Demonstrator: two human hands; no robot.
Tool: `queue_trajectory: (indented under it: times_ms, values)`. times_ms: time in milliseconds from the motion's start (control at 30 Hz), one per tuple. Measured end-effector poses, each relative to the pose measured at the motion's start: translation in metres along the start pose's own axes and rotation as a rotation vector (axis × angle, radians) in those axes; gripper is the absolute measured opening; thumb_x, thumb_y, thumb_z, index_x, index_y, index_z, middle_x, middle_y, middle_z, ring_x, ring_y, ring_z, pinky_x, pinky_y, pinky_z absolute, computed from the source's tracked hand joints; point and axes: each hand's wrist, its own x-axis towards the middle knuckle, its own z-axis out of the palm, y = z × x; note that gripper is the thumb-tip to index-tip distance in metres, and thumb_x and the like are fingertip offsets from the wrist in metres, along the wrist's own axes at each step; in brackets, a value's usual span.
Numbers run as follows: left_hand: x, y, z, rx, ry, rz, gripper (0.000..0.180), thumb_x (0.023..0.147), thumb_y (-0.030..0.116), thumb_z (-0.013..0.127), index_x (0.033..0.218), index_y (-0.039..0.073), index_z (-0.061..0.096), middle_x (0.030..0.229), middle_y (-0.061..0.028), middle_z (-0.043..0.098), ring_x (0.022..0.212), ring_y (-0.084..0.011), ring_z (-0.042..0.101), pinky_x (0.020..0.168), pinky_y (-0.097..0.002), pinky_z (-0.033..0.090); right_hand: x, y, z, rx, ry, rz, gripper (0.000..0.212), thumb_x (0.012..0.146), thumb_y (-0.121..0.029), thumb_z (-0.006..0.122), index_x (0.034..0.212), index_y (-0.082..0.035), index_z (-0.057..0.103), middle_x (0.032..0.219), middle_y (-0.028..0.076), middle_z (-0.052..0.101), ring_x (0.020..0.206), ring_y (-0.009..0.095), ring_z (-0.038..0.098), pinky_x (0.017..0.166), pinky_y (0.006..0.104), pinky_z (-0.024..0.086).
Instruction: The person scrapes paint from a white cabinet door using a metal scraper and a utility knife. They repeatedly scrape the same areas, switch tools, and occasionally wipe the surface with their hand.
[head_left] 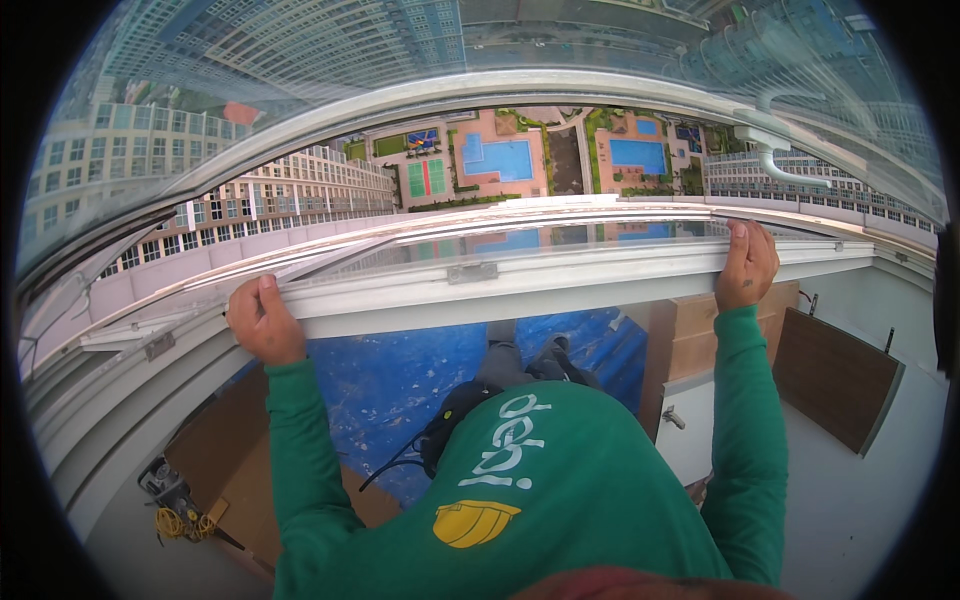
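My left hand (265, 320) is closed round the left part of a long white window frame (580, 275), the thumb on top. Farther right, my right hand (747, 265) grips the same frame, its fingers bent over the far edge. Small metal fittings sit along the frame. Just beyond it is a strip of glass (570, 237) that mirrors the pools below. Beyond the frame, a larger glazed sash (400, 115) stands tilted outward, with a white handle (785, 165) on its right side. The undersides of both hands are hidden.
Far below outside lie swimming pools (505, 158), courts and tall buildings. A blue sheet (390, 390) covers the floor under my feet. A power tool with a yellow cord (172, 522) lies at lower left. Brown panels (835, 378) and a white door-like panel with a handle (690, 425) stand right.
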Motion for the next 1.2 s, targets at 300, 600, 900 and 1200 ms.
queue_trajectory:
  times_ms: [300,600,900,1200]
  values:
    - [-0.0007,-0.0011,0.0030,-0.068,0.034,-0.036,0.011,0.095,0.009,0.068,0.089,0.001,0.071,0.084,-0.0118,0.068,0.078,-0.0292,0.061,0.076,-0.0414,0.047,0.0025,-0.0029,-0.0011,0.014,0.013,-0.020,0.031,0.103,-0.024,0.055,0.094,-0.002,0.075,0.091,0.014,0.074,0.101,0.041,0.067,0.093,0.0493,0.050]
    - [-0.0011,0.0012,0.0036,-0.074,0.040,-0.036,0.013,0.096,0.009,0.067,0.088,0.000,0.071,0.083,-0.0110,0.067,0.077,-0.0272,0.060,0.075,-0.0406,0.047,0.0028,-0.0038,-0.0016,0.030,0.016,-0.035,0.029,0.103,-0.022,0.056,0.093,-0.001,0.074,0.090,0.014,0.073,0.099,0.040,0.067,0.091,0.0481,0.051]
    - [0.0004,0.0031,0.0029,-0.064,0.040,-0.024,0.015,0.097,0.010,0.066,0.087,0.000,0.070,0.083,-0.0109,0.068,0.077,-0.0267,0.061,0.075,-0.0393,0.047,0.0020,-0.0038,-0.0007,0.029,0.033,-0.037,0.028,0.102,-0.022,0.057,0.091,-0.001,0.074,0.089,0.014,0.072,0.096,0.037,0.067,0.085,0.0473,0.050]
    - [-0.0013,0.0014,0.0036,-0.043,0.041,-0.032,0.016,0.097,0.011,0.067,0.087,0.000,0.070,0.083,-0.0104,0.068,0.077,-0.0262,0.061,0.075,-0.0398,0.047,0.0037,-0.0057,-0.0011,0.059,0.041,-0.044,0.026,0.101,-0.019,0.059,0.089,-0.001,0.072,0.086,0.014,0.071,0.088,0.036,0.066,0.079,0.0466,0.050]
